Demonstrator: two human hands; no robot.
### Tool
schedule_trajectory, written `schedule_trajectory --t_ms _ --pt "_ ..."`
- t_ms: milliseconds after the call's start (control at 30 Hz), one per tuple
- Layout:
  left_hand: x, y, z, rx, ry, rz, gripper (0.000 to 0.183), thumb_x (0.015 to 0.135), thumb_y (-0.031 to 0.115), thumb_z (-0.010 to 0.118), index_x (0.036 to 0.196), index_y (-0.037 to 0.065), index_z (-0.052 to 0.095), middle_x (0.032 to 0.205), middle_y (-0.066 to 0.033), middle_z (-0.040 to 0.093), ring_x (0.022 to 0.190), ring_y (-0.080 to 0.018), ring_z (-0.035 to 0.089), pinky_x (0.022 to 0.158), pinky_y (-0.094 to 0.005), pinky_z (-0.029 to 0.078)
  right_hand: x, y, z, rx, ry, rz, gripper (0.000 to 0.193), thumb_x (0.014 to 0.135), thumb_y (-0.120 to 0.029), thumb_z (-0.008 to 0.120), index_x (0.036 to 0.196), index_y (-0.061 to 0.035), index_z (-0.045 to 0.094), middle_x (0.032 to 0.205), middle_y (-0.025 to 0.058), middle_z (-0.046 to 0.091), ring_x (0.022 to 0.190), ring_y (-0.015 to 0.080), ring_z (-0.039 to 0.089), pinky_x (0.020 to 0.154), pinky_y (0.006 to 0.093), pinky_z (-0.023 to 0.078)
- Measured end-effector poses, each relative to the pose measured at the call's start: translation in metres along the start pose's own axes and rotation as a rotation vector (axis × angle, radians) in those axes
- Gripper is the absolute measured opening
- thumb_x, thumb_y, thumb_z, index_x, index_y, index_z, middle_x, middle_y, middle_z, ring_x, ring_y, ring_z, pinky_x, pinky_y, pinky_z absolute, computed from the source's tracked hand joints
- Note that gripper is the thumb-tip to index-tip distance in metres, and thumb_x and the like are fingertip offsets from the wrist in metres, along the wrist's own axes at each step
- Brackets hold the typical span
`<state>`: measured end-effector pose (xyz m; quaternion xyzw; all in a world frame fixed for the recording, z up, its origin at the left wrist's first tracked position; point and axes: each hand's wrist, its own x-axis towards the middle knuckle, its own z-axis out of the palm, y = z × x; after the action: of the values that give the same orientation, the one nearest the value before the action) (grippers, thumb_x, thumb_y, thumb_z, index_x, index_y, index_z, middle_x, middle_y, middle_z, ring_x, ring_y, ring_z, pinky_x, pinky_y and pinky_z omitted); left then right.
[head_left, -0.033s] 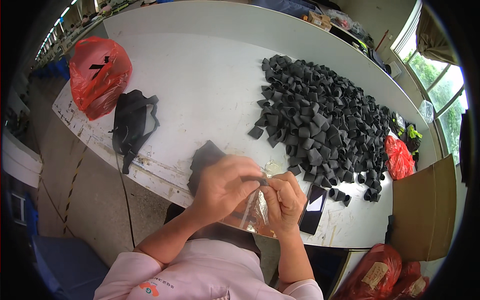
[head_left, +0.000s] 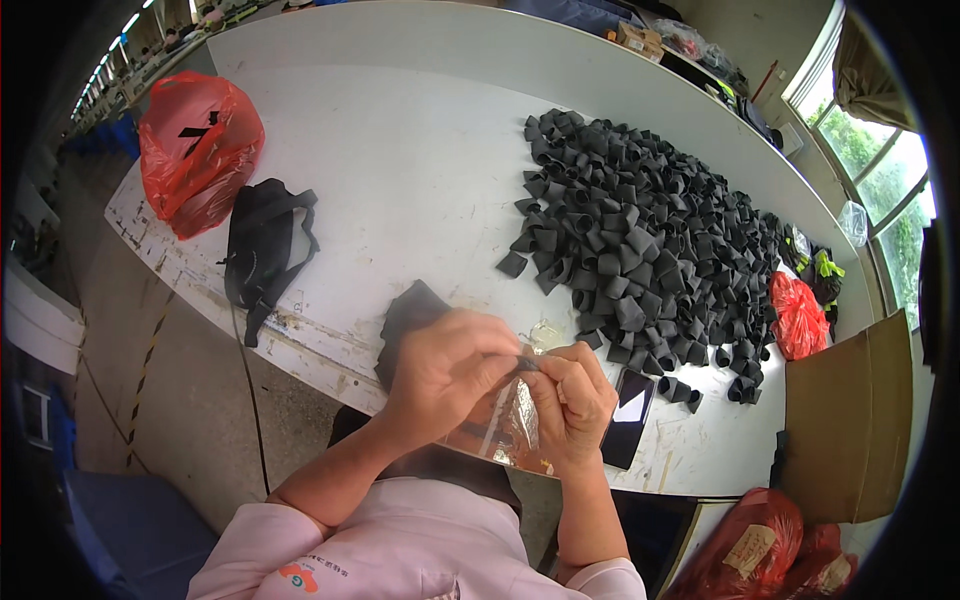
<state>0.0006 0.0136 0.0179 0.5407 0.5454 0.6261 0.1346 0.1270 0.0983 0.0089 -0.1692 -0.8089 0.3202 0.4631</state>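
Observation:
At the table's near edge, my left hand [head_left: 450, 365] and my right hand [head_left: 575, 405] meet, thumbs and fingertips pinched on a small dark piece of fabric [head_left: 526, 364] between them. Fingers cover most of that piece, so its shape is hard to make out. Under and between my hands lies clear, shiny plastic film [head_left: 520, 425]. A larger dark cloth [head_left: 412, 303] lies just beyond my left hand, partly hidden by it. To the right of my right hand, a black phone [head_left: 626, 425] rests on the table. Past my hands spreads a heap of short dark grey fabric loops [head_left: 640, 240].
On the left of the white table [head_left: 400, 170] sit a red plastic bag [head_left: 200, 150] and a black waist bag [head_left: 265, 245]. At right are another red bag [head_left: 797, 315] and a cardboard box [head_left: 850, 420]. A raised panel [head_left: 450, 35] borders the far side.
My right hand has shifted very slightly to the right, its fingers still pinching the small dark piece. My left hand has hardly moved.

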Motion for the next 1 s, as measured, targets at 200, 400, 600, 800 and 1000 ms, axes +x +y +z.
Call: schedule_trajectory --t_ms 200,400,600,800,1000 --pt "-0.007 0.0 -0.002 -0.079 0.046 -0.124 0.005 0.076 0.0 0.061 0.08 0.0 0.057 0.082 -0.0091 0.059 0.073 -0.0189 0.057 0.067 -0.0266 0.045 -0.001 0.003 0.0 -0.02 -0.067 -0.017 0.009 0.071 -0.002 0.066 0.074 0.0 0.058 0.066 0.0062 0.052 0.057 0.0165 0.047 0.049 0.025 0.036" --pt "-0.01 -0.006 -0.001 0.083 0.067 0.049 0.005 0.078 0.004 0.063 0.078 0.003 0.058 0.078 -0.0072 0.059 0.066 -0.0139 0.053 0.058 -0.0235 0.041 -0.008 0.007 0.013 -0.018 0.017 -0.119 0.01 0.073 -0.003 0.064 0.073 -0.0002 0.055 0.066 0.0062 0.052 0.058 0.0187 0.047 0.051 0.0275 0.036" --pt "-0.014 -0.012 -0.003 0.154 0.137 0.064 0.006 0.076 -0.001 0.06 0.08 0.001 0.056 0.08 -0.0099 0.059 0.068 -0.0193 0.055 0.064 -0.0267 0.044 0.009 -0.001 -0.001 -0.25 -0.142 -0.233 0.012 0.069 0.0 0.064 0.072 0.0005 0.052 0.066 0.011 0.049 0.055 0.0239 0.045 0.048 0.0301 0.036" --pt "-0.09 -0.077 -0.034 0.44 0.397 -0.533 0.028 0.073 0.002 0.054 0.101 -0.001 0.053 0.089 -0.0147 0.057 0.077 -0.0262 0.057 0.065 -0.0328 0.047 0.046 0.027 -0.03 0.006 0.373 0.303 0.029 0.092 -0.022 0.047 0.103 0.002 0.057 0.066 -0.0017 0.049 0.054 0.0026 0.037 0.047 0.0178 0.029" --pt "-0.124 -0.117 -0.046 0.94 0.208 -0.451 0.03 0.069 0.006 0.067 0.095 0.001 0.054 0.083 -0.0144 0.053 0.083 -0.034 0.052 0.074 -0.0396 0.043 -0.053 0.009 0.006 0.078 0.082 0.422 0.023 0.09 -0.018 0.05 0.083 0.0024 0.06 0.058 -0.0031 0.046 0.051 0.0025 0.04 0.046 0.0167 0.03"
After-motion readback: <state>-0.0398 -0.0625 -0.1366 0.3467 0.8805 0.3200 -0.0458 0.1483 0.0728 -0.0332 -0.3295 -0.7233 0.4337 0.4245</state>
